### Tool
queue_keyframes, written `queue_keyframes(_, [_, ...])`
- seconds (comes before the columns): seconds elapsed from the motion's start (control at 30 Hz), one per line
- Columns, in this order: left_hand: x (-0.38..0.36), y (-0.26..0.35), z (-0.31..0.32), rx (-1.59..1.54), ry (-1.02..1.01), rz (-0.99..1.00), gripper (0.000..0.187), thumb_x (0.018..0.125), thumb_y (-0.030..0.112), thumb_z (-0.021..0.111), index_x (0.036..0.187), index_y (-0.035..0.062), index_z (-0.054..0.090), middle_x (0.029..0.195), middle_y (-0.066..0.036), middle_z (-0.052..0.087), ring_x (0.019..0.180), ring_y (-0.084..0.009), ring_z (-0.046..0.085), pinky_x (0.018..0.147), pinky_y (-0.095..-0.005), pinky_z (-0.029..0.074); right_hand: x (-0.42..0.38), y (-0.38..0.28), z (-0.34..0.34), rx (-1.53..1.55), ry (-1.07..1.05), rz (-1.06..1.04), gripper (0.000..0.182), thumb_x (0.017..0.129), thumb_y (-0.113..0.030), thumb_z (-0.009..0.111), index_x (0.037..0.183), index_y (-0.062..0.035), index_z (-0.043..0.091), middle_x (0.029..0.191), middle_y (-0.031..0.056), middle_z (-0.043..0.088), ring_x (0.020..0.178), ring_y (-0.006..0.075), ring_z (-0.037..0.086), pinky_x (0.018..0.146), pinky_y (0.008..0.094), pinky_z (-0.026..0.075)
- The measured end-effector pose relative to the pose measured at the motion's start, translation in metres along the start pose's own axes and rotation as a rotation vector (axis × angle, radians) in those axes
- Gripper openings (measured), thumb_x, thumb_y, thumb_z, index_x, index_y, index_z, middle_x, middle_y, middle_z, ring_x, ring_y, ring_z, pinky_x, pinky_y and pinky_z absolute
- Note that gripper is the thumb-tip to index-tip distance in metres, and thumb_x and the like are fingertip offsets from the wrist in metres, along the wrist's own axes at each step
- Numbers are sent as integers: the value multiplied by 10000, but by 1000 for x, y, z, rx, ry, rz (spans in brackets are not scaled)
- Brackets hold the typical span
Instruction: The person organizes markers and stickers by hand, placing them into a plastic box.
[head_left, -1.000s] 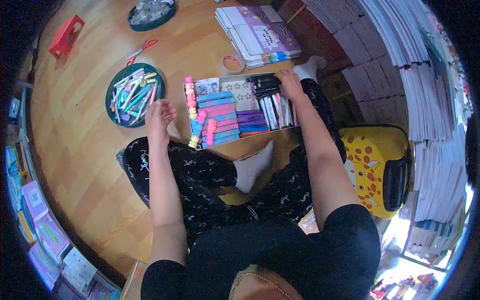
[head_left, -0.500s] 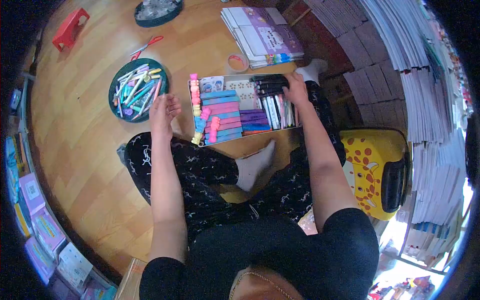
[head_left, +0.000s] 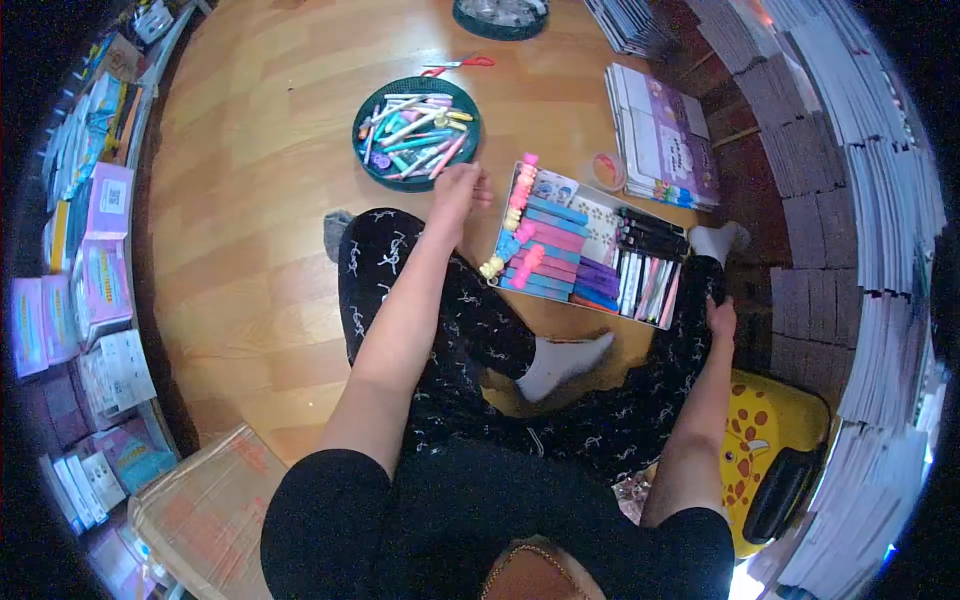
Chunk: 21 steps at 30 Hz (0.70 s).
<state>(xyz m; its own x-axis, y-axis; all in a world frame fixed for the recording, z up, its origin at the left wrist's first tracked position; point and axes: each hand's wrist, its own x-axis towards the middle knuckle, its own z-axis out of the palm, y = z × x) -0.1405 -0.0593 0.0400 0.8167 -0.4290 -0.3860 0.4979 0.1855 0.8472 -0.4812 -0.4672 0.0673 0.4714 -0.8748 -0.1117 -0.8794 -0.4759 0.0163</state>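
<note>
Pens (head_left: 412, 129) lie loose in the green basket (head_left: 405, 185), probably light, stiff and slick, best pinched mid-barrel; the left hand (head_left: 460, 190), half-spread beside it, looks empty (right hand (head_left: 720, 318) against the trouser leg (head_left: 690, 325), grip unclear).

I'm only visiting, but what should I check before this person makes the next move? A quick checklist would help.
1. Left grip near the basket: ok, it is just by the rim.
2. Left grip free: cannot tell; nothing shows in it, but its inside is hidden.
3. Right grip at the box: not ok, it is by the right leg, apart from the box.
4. Pens in the basket: ok, in a loose pile.
5. Room in the box: ok, part of the flowered base is bare.
6. Scissors out of the way: ok, beyond the basket.
</note>
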Motion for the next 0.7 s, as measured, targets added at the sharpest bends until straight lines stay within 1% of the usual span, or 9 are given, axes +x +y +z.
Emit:
queue_keyframes(0.1, [14, -12, -8, 20, 4, 31, 246, 849, 249, 479, 894, 12, 527, 805, -68, 560, 636, -159, 552, 581, -280, 469, -11, -19, -11, -44, -78, 89, 673, 795, -421, 491, 1219, 76, 328, 1092, 304, 485, 1023, 396, 482, 868, 414, 393])
queue_keyframes(0.17, [33, -29, -20, 785, 229, 453, 284, 813, 266, 526, 911, -1, 533, 888, -124, 574, 738, -239, 565, 676, -361, 467, -9, -16, -7, -119, -64, 108, 682, 800, -443, 469, 1221, 73, 326, 1075, 301, 497, 1011, 400, 490, 859, 420, 400])
queue_keyframes(0.3, [31, -31, -13, 1052, 409, 565, 333, 779, 281, 550, 950, -5, 534, 977, -175, 565, 912, -317, 535, 811, -474, 397, -7, -6, 4, -103, 13, 101, 609, 792, -463, 481, 1157, 13, 376, 1028, 296, 520, 956, 414, 515, 825, 453, 414])
queue_keyframes(0.37, [29, -40, -5, 1282, 566, 450, 373, 770, 301, 539, 997, 5, 533, 1041, -180, 552, 1044, -338, 474, 892, -522, 316, -9, -7, 5, -124, 36, 109, 592, 795, -464, 479, 1153, -2, 382, 1041, 289, 518, 964, 414, 512, 832, 455, 411])
queue_keyframes(0.5, [23, -29, -9, 1420, 490, 422, 400, 768, 329, 521, 1028, 26, 549, 1068, -166, 547, 1063, -344, 467, 892, -544, 305, -17, -18, -7, -109, -17, 139, 602, 797, -462, 477, 1159, 9, 377, 1052, 288, 513, 966, 414, 510, 839, 456, 406])
queue_keyframes(0.57, [9, -9, -5, 1369, 432, 180, 405, 775, 330, 509, 1054, 41, 556, 1085, -180, 545, 1074, -309, 477, 970, -522, 218, -21, -23, -12, -106, -23, 158, 602, 795, -464, 478, 1159, 6, 383, 1051, 285, 514, 969, 406, 510, 847, 455, 400])
queue_keyframes(0.6, [9, -7, -6, 1371, 431, 180, 405, 775, 330, 509, 1054, 41, 556, 1085, -180, 545, 1074, -309, 477, 970, -522, 218, -20, -22, -11, -105, -25, 159, 602, 795, -464, 478, 1159, 6, 383, 1051, 285, 514, 969, 406, 510, 847, 455, 400])
queue_keyframes(0.67, [10, -6, -11, 1297, 379, -65, 375, 783, 351, 487, 957, 44, 611, 1003, -188, 584, 988, -331, 536, 933, -533, 265, -19, -19, -8, -103, -12, 147, 610, 791, -455, 490, 1181, 0, 378, 1056, 276, 516, 987, 395, 502, 859, 450, 390])
queue_keyframes(0.7, [12, -8, -12, 1249, 405, -23, 360, 787, 344, 500, 871, 17, 624, 913, -193, 607, 872, -334, 580, 853, -478, 376, -19, -17, -7, -107, -14, 148, 610, 791, -455, 490, 1181, 0, 378, 1056, 276, 516, 987, 395, 502, 859, 450, 390])
